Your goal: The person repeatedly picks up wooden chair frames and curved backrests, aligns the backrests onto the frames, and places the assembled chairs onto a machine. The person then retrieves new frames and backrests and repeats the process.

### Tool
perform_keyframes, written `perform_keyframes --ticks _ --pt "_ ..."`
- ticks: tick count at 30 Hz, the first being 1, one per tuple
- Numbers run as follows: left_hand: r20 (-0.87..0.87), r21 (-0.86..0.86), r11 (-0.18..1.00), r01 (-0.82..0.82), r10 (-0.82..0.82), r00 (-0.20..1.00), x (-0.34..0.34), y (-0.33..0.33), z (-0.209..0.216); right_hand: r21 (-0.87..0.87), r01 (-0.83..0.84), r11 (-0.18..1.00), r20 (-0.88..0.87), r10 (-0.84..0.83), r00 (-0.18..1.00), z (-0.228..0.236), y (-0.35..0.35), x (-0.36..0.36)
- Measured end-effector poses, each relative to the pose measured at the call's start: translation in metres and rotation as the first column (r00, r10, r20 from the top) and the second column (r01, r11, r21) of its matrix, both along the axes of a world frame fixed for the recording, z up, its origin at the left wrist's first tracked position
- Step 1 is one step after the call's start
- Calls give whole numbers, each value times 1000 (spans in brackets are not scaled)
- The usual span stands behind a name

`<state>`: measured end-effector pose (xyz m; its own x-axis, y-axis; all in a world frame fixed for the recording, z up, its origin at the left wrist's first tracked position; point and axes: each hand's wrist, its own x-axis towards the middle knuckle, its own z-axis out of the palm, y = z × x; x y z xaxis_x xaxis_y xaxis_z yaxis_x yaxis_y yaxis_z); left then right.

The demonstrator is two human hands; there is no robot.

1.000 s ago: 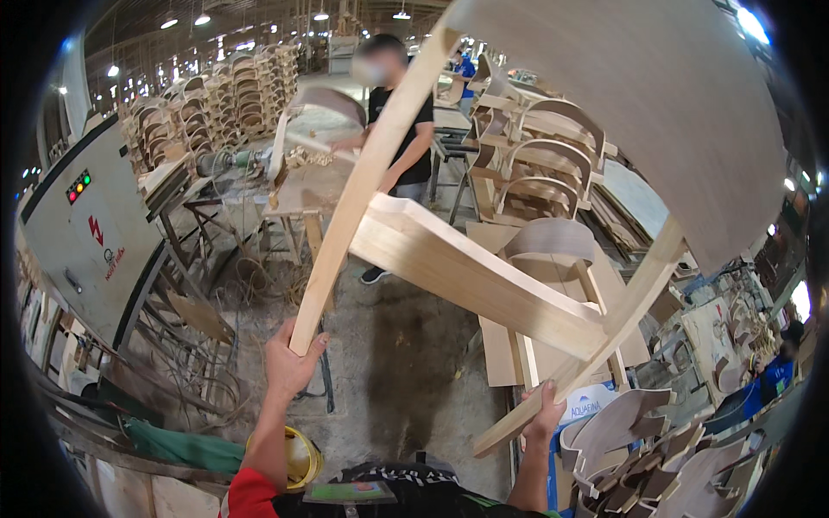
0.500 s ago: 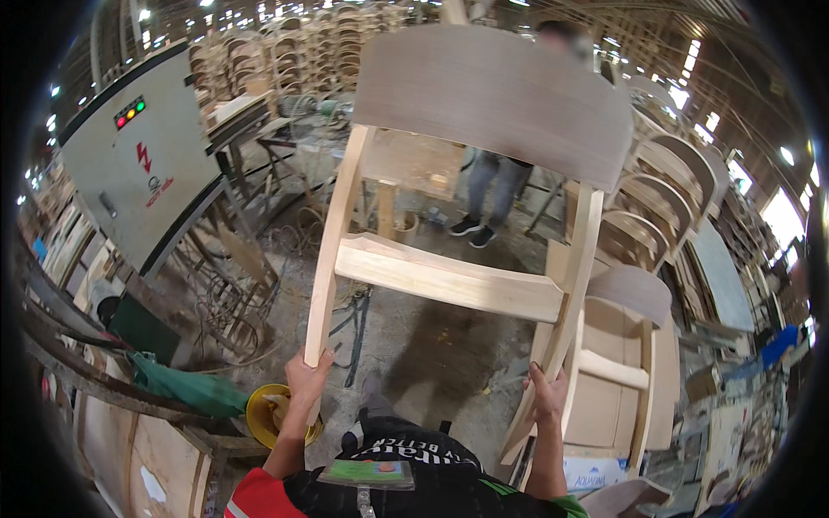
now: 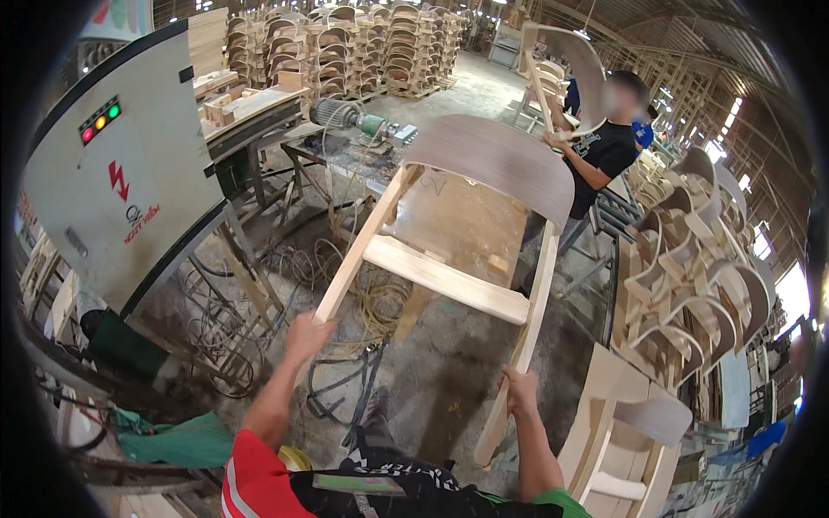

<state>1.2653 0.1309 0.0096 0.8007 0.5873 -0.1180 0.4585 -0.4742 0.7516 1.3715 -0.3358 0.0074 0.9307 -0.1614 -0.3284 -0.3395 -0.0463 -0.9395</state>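
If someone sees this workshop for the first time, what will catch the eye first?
First, the unfinished wooden chair back held up in the middle: the left hand grips one leg, the right hand the other. On the left stands a grey control cabinet with coloured lamps. Stacks of chair frames fill the right side, and another person lifts a similar frame behind.

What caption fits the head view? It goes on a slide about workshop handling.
Left hand and right hand each grip a leg of an unfinished wooden chair-back frame held up.
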Motion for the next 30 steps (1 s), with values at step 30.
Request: perform_keyframes --ticks 30 --pt "-138 119 985 125 -108 985 415 99 -20 -649 129 750 158 -33 987 -30 125 364"
